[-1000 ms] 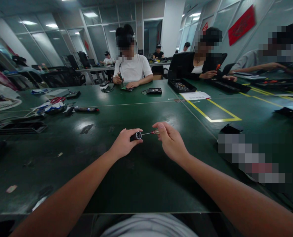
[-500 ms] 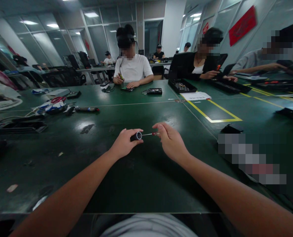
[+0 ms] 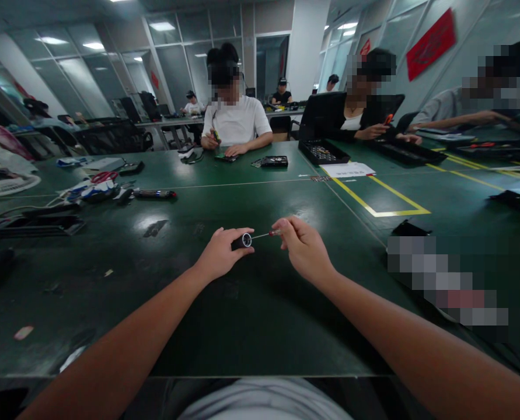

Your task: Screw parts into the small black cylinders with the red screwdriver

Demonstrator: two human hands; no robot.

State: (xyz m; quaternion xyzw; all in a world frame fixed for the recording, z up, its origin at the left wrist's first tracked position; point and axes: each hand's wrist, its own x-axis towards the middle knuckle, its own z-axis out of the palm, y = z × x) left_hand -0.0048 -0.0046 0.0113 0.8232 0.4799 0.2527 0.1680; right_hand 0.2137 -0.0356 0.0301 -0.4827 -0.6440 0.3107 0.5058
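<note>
Near the middle of the green table [image 3: 260,326], my left hand [image 3: 218,254] is closed round a short black cylinder [image 3: 238,242] with a pale ring at its open end; its kind I cannot tell for sure. My right hand [image 3: 306,248] pinches the reddish, clear handle of a small screwdriver [image 3: 266,234]. The thin metal shaft points left, and its tip meets the right side of the cylinder's ringed end. Whether the tip sits inside or only touches the rim is too small to tell.
At the left lie red-handled scissors [image 3: 104,177], a dark cylindrical tool [image 3: 154,194] and a black frame [image 3: 32,226]. A black parts tray [image 3: 323,153] and a white paper [image 3: 347,170] are across the table. A person [image 3: 236,122] works opposite; others sit at the right.
The screwdriver's handle end has risen slightly, so its shaft slants more, and the fingers of my right hand have shifted on the handle. My left hand and the cylinder stay in place.
</note>
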